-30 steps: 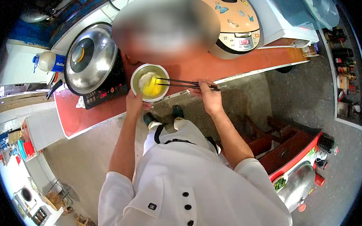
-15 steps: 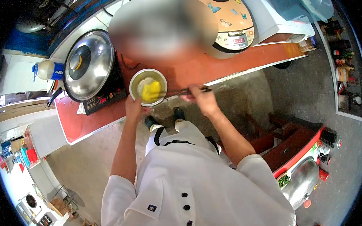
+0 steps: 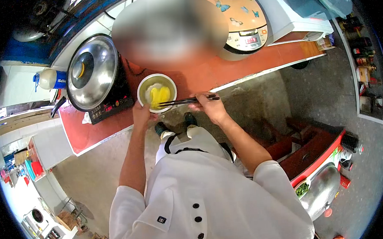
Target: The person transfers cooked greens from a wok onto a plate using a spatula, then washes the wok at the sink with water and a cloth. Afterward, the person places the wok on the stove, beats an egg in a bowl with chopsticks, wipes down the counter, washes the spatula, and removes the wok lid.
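A pale bowl holds yellow egg with a whitish patch at its left side, near the front edge of the red counter. My left hand grips the bowl at its lower left rim. Dark chopsticks are held in my right hand, to the right of the bowl. Their tips reach over the rim into the egg. The fingers of my right hand are closed round the chopsticks' rear part.
Left of the bowl, a lidded pan sits on a black induction cooker, beside a bottle with a blue label. A rice cooker stands at the back right of the red counter. A blurred oval hides the area behind the bowl.
The chopsticks, smeared by motion before, now show sharply with their tips low in the bowl. My right hand has shifted slightly left. My left hand still holds the bowl.
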{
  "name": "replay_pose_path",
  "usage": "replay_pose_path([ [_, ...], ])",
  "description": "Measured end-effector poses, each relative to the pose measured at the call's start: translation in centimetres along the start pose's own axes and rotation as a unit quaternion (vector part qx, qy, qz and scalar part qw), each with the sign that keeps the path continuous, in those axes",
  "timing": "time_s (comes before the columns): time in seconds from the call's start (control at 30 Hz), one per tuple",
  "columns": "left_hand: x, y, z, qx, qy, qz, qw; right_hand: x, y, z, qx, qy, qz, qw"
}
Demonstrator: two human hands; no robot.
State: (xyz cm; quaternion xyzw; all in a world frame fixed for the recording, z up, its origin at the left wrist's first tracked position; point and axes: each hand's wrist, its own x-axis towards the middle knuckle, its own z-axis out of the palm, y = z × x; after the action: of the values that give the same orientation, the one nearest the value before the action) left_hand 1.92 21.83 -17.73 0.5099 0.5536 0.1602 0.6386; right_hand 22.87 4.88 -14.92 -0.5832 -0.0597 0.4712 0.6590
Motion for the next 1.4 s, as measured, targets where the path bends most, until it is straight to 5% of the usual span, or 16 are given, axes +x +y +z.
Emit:
replay_pose_path([
  [0.1,-0.3,0.7,0.3,-0.009,0.000,-0.010,1.000,1.0,-1.3,-0.3,0.033,0.027,-0.003,0.999],
  [0.2,0.0,0.4,0.1,-0.013,-0.002,-0.022,1.000,0.3,-1.0,0.2,0.001,-0.055,0.069,0.996],
  [0.3,0.0,0.8,0.0,-0.017,-0.003,-0.022,1.000,1.2,-0.5,0.0,0.067,0.040,0.020,0.997],
  [0.37,0.1,1.0,0.1,-0.018,-0.010,-0.019,1.000,0.0,-1.0,0.8,0.008,-0.040,0.076,0.996],
  [0.43,0.4,0.3,-0.1,-0.014,0.015,-0.025,0.999,1.4,-1.0,-0.1,0.019,0.045,0.031,0.998],
  [0.5,0.1,0.6,-0.1,-0.014,0.013,-0.018,1.000,1.9,0.2,-0.1,-0.012,0.004,-0.021,1.000],
  [0.7,0.2,0.9,-0.5,-0.034,0.009,-0.029,0.999,0.6,-0.8,0.8,-0.028,-0.011,0.055,0.998],
  [0.83,0.5,0.2,-0.4,-0.044,0.015,-0.020,0.999,1.3,-1.1,0.2,0.030,0.032,0.025,0.999],
  [0.9,1.3,-0.2,-0.7,-0.022,-0.008,-0.014,1.000,0.4,-1.2,0.6,-0.045,-0.054,0.058,0.996],
  [1.03,0.9,-0.1,-0.8,-0.032,0.012,-0.006,0.999,1.3,-1.2,0.4,0.001,0.024,0.023,0.999],
  [1.07,1.2,-0.5,-0.8,-0.034,0.001,0.001,0.999,0.1,-1.9,1.2,-0.076,-0.008,0.059,0.995],
  [1.17,1.1,-0.1,-0.1,-0.048,0.002,-0.003,0.999,1.3,-1.1,0.4,0.018,0.040,-0.015,0.999],
  [1.4,1.8,-1.2,0.1,-0.060,-0.007,-0.043,0.997,0.5,-2.0,1.9,-0.052,0.015,-0.022,0.998],
])
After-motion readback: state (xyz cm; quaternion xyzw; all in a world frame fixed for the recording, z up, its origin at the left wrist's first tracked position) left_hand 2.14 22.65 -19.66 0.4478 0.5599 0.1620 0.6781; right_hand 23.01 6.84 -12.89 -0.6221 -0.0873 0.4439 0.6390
